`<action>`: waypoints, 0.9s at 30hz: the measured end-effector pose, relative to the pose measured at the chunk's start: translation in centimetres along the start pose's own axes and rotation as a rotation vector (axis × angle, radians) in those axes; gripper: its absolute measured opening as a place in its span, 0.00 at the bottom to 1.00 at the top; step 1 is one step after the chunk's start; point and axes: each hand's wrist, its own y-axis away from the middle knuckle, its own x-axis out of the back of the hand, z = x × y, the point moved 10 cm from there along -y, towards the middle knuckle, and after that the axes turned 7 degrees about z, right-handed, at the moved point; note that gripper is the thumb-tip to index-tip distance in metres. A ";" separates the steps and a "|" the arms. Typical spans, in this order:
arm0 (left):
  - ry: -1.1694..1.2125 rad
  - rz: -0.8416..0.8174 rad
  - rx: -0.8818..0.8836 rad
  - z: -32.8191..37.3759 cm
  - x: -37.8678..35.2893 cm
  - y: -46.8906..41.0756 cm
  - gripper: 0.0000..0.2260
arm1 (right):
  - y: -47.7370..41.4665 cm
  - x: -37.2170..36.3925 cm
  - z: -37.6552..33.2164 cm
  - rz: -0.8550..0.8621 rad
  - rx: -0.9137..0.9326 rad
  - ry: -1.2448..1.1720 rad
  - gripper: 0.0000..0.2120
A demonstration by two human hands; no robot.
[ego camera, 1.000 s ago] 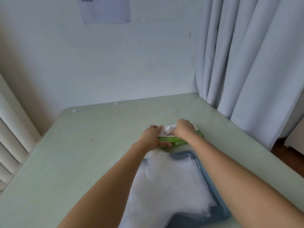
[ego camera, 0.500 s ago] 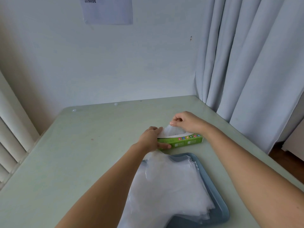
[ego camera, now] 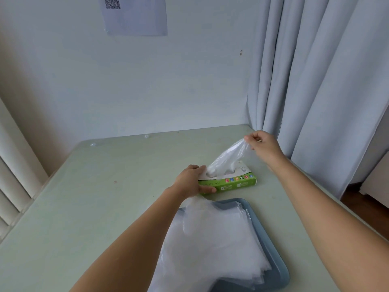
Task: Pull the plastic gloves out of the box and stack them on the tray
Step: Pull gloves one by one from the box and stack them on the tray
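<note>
A green and white glove box (ego camera: 235, 183) lies flat on the table, just beyond the tray. My left hand (ego camera: 190, 181) grips the box's left end and holds it down. My right hand (ego camera: 263, 144) is raised up and to the right of the box, pinching the tip of a clear plastic glove (ego camera: 226, 160). That glove stretches from the box's top slot up to my fingers. Nearer to me, a blue-grey tray (ego camera: 271, 251) carries a stack of several clear gloves (ego camera: 212, 243), which overhangs the tray's left side.
The pale green table (ego camera: 94, 207) meets a white wall at the back. Grey curtains (ego camera: 315, 81) hang close behind my right hand. White blind slats (ego camera: 12, 186) run along the left edge. A paper sheet (ego camera: 134, 15) is stuck on the wall.
My right hand has gone from the box's slot up and to the right, drawing a glove out. The left hand has stayed on the box's left end.
</note>
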 end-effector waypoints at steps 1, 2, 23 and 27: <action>0.001 0.001 0.001 0.0 0.0 0.0 0.41 | 0.2 -0.4 0.0 -0.041 0.009 0.026 0.05; 0.004 0.003 0.001 -0.1 0.0 0.0 0.41 | 0.4 -0.8 0.0 -0.074 0.017 0.050 0.05; 1.195 -0.257 -0.015 7.6 2.7 4.9 0.45 | 6.7 4.5 -6.7 -0.293 0.072 -0.168 0.06; 1.400 -0.365 0.001 8.2 2.7 5.0 0.52 | 7.8 4.9 -7.6 -0.245 0.241 0.184 0.07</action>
